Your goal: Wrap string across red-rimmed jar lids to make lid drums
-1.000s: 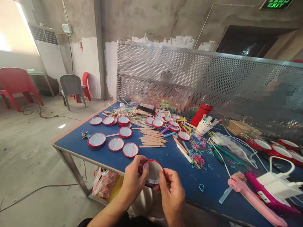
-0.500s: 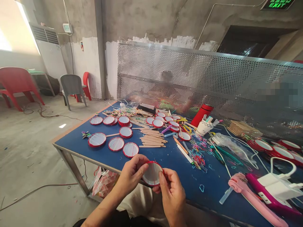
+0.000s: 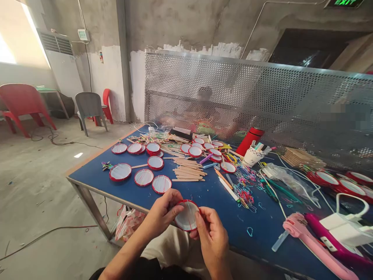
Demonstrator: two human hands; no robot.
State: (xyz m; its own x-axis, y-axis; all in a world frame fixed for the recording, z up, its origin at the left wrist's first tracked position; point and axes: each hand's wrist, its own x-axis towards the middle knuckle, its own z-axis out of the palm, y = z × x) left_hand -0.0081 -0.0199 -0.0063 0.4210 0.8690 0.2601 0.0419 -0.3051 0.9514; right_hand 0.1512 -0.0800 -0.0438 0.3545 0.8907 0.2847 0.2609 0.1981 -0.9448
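My left hand [image 3: 163,213] grips the left edge of a round red-rimmed disc [image 3: 186,216], thumb on its pale face and fingers behind. My right hand [image 3: 212,233] pinches the right edge of the same disc, thumb in front. The disc is tilted towards me over the table's front edge, above my lap, and thin lines cross its face. Just beyond lie similar red-rimmed discs [image 3: 161,184], one of them [image 3: 120,172] beside small coloured sticks. A stack of wooden craft sticks [image 3: 189,170] sits farther back.
On the blue table [image 3: 204,198] are loose rubber bands [image 3: 246,190], markers [image 3: 229,188], a pen cup [image 3: 253,155], a red flask [image 3: 250,142], teal-handled pliers [image 3: 282,190], a pink handled device [image 3: 317,245] and a white charger [image 3: 344,229]. A perforated metal screen [image 3: 186,77] stands behind.
Both hands keep hold of the disc, which has hardly moved. The whole view has shifted very slightly.
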